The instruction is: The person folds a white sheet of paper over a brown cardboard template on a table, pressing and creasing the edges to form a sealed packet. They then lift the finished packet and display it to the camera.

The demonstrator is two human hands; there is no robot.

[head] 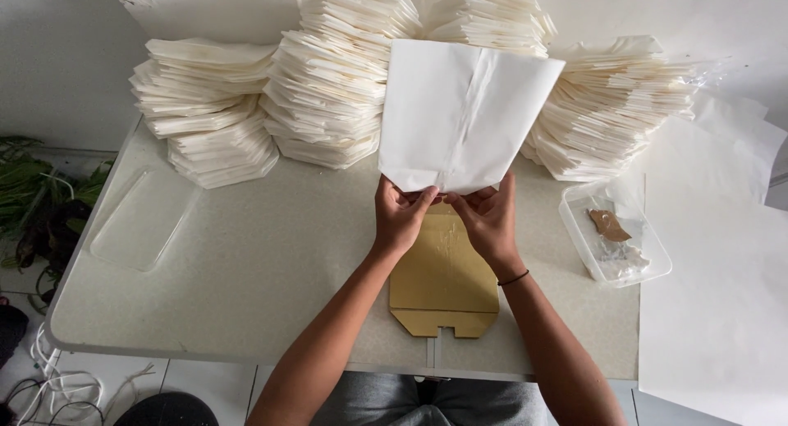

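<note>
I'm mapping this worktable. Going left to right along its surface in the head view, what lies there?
Clear plastic lid → left hand → right hand → clear plastic tray → large white paper sheet.

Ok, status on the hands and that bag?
Left hand and right hand pinch paper bag at bottom edge. Cardboard template beneath. Stacks behind, nothing blocking.

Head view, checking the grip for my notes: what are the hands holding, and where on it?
Both the left hand and right hand pinch the white paper bag at its near bottom edge.
</note>
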